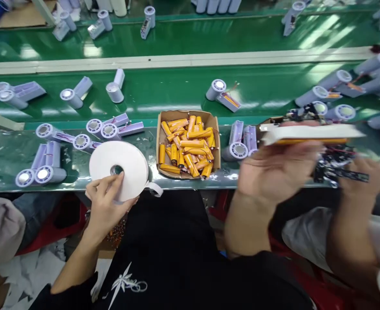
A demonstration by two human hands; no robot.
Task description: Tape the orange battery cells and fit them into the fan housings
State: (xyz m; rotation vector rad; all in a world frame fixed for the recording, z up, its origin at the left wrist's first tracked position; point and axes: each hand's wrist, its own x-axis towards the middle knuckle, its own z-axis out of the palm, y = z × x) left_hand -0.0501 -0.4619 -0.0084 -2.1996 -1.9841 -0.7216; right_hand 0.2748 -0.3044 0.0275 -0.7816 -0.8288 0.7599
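Observation:
My left hand (107, 196) grips a large roll of white tape (132, 159) at the bench's front edge, its fingertips by the centre hole. A short loose tail of tape curls off the roll's right side. On the right, my right hand (270, 172) is raised and blurred, closed around a long white strip (325, 130) with an orange-yellow edge below it. What makes that orange edge is too smeared to tell. Between my hands stands a cardboard box (158, 142) of orange wrapped cylindrical cells with wires (194, 144).
Lilac plastic housings (48, 172) with round ends stand on the bench and the green conveyor (173, 90). A white rail (190, 60) runs behind. At right, a co-worker's hand (366, 176) is near dark circuit boards (332, 165). People sit on both sides.

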